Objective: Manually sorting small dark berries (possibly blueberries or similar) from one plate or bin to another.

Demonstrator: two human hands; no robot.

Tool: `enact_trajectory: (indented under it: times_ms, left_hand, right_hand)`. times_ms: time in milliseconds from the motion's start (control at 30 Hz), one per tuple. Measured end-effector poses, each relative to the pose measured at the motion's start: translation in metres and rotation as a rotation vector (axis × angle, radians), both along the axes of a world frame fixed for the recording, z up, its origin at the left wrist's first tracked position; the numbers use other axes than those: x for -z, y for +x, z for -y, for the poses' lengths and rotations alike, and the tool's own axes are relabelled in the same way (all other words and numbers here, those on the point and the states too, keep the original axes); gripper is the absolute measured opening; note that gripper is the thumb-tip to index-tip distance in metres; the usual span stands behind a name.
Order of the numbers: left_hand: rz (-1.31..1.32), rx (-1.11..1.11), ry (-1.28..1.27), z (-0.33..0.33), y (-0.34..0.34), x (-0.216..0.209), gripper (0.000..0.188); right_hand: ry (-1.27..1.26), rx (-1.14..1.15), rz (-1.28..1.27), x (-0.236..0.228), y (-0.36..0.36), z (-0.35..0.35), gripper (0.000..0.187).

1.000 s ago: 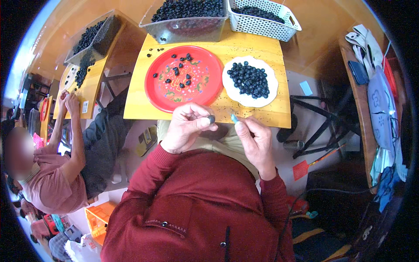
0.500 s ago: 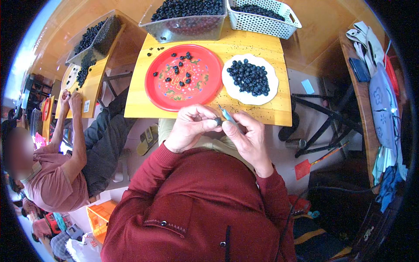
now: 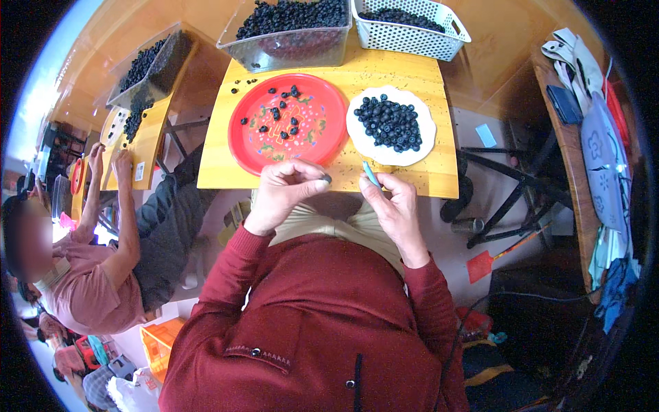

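My left hand [image 3: 288, 192] pinches a small dark round berry [image 3: 325, 179] between thumb and fingertips, just off the near edge of the table. Closed round a slim teal-handled tool [image 3: 371, 174], my right hand [image 3: 392, 204] is a short gap to the right of it. The tool points up and away from me. Several dark berries lie scattered on the red flowered tray [image 3: 237, 147] beyond my left hand. A white scalloped plate [image 3: 393, 160] beyond my right hand carries a heap of smooth blue-black berries [image 3: 392, 123].
A clear bin [image 3: 292, 55] and a white perforated basket [image 3: 412, 42], both holding dark berries, stand at the table's far edge. Dark crumbs dot the yellow wooden table [image 3: 446, 172]. Another person [image 3: 103, 275] works at a table to the left. A red fly swatter [image 3: 480, 266] lies at right.
My hands have drawn apart: the left, with the berry, went left, and the right, with the tool, slightly right. The tool has turned more upright. The other person's hands have separated.
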State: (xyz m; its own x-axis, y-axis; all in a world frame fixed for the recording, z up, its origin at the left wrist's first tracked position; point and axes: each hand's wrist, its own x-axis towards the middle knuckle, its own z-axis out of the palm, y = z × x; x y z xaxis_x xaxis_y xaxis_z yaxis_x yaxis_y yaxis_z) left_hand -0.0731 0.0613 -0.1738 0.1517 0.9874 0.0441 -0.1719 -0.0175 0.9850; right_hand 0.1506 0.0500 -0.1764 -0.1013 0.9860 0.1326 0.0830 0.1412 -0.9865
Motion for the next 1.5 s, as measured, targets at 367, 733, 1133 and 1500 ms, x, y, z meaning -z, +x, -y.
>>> enact_trajectory:
  times_ms: [367,733,1133,1500]
  left_hand:
    - [-0.814,-0.252,0.346,-0.051,-0.025,0.01,0.015]
    - [-1.013,0.078,0.783,-0.084,0.064,0.007,0.021]
    - [-1.213,0.172,0.848,-0.094,0.092,0.011,0.022]
    - [-0.996,0.245,0.69,-0.094,0.092,0.005,0.018]
  right_hand:
    - [-0.074,0.151,-0.008,0.035,0.025,0.008,0.021]
    - [-0.011,0.264,-0.023,0.046,0.046,0.019,0.018]
    - [-0.088,0.303,-0.092,0.053,0.059,0.038,0.018]
    - [-0.112,0.293,-0.108,0.053,0.064,0.04,0.019]
